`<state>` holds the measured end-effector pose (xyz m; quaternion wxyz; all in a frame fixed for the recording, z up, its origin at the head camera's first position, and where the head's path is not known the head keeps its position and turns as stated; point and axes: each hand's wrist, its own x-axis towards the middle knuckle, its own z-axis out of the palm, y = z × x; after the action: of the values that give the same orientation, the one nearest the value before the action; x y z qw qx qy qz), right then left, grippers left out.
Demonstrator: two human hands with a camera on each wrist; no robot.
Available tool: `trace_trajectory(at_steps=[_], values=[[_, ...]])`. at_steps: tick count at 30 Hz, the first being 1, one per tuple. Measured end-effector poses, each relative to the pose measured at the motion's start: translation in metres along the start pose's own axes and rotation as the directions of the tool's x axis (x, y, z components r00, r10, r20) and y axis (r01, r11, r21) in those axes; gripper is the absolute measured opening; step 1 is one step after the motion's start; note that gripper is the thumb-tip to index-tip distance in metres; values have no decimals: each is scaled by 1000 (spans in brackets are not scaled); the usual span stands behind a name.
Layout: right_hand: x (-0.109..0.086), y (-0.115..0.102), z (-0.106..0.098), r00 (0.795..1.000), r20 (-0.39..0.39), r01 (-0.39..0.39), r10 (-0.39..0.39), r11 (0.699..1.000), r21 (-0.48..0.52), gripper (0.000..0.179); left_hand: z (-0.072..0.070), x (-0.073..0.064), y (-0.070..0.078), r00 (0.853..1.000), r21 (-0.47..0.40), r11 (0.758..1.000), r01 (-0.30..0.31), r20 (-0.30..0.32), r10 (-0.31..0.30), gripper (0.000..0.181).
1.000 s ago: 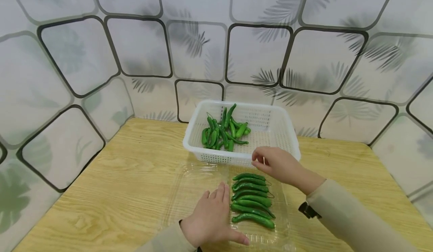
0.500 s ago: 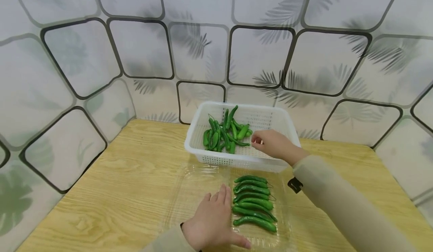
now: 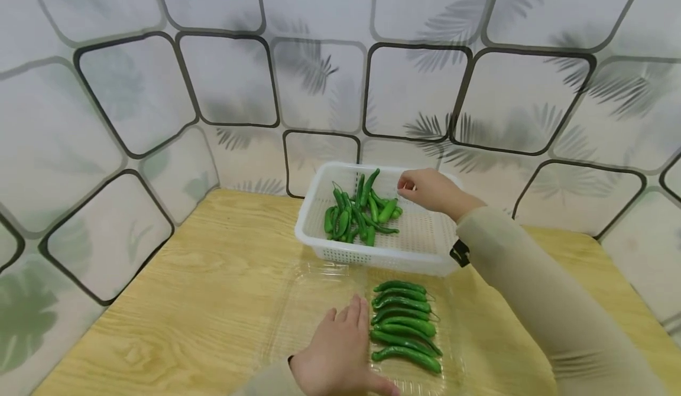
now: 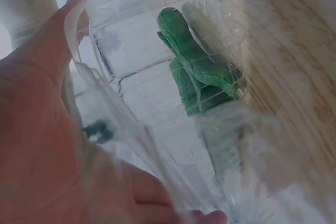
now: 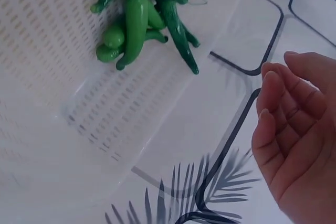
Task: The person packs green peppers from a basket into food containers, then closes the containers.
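A clear plastic clamshell box [image 3: 298, 301] lies spread on the table, with several green chili peppers [image 3: 401, 328] in a column in its right half. My left hand [image 3: 340, 349] rests flat along the box's middle, fingers straight and thumb out; the left wrist view shows the palm [image 4: 31, 129] against the clear plastic. Over the right part of a white perforated basket [image 3: 383, 257] hangs my right hand [image 3: 433, 192], its fingers loosely bent. In the right wrist view that hand [image 5: 299, 124] holds nothing. A heap of green chili peppers [image 3: 356, 213] lies in the basket's left part.
The wood-grain table [image 3: 213, 278] carries the basket at the back, directly behind the box. A patterned curtain-like backdrop [image 3: 319, 77] closes off the back and both sides. A black band [image 3: 459, 253] is on the right sleeve.
My right hand has moved away from above the box, up and forward over the basket. The left hand stays on the box. The whole head view has shifted slightly.
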<state>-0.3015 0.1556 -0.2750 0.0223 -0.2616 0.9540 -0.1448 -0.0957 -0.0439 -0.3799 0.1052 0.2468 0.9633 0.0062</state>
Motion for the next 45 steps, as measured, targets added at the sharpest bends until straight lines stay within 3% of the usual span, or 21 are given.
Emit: trace_trajectory(at_steps=[7, 11, 14, 19, 25, 29, 38, 45], values=[[26, 11, 6, 999, 33, 17, -15, 998, -54, 19, 3, 2, 0, 1000, 54, 998, -20, 15, 19, 120], [40, 16, 18, 993, 119, 15, 2, 989, -145, 21, 4, 3, -2, 1000, 54, 998, -10, 8, 10, 120], [47, 18, 28, 967, 253, 18, 38, 976, -217, 24, 5, 3, -3, 1000, 65, 998, -7, -28, 9, 120], [47, 17, 44, 895, 430, -10, 118, 969, -245, 29, 6, 2, -2, 997, 86, 996, -13, -75, 19, 119], [45, 18, 57, 862, 485, -51, 146, 978, -203, 32, 6, 2, -4, 998, 85, 996, -23, -63, 29, 121], [46, 19, 63, 849, 499, -77, 174, 975, -209, 36, 4, 3, -4, 999, 70, 997, -26, -17, 27, 121], [46, 16, 68, 860, 449, -120, 244, 950, -287, 42, 2, 4, -4, 999, 36, 999, -24, 25, 23, 122], [51, 23, 56, 943, 322, -4, 82, 972, -235, 36, 1, 4, -4, 999, 58, 998, -37, 23, 36, 122]])
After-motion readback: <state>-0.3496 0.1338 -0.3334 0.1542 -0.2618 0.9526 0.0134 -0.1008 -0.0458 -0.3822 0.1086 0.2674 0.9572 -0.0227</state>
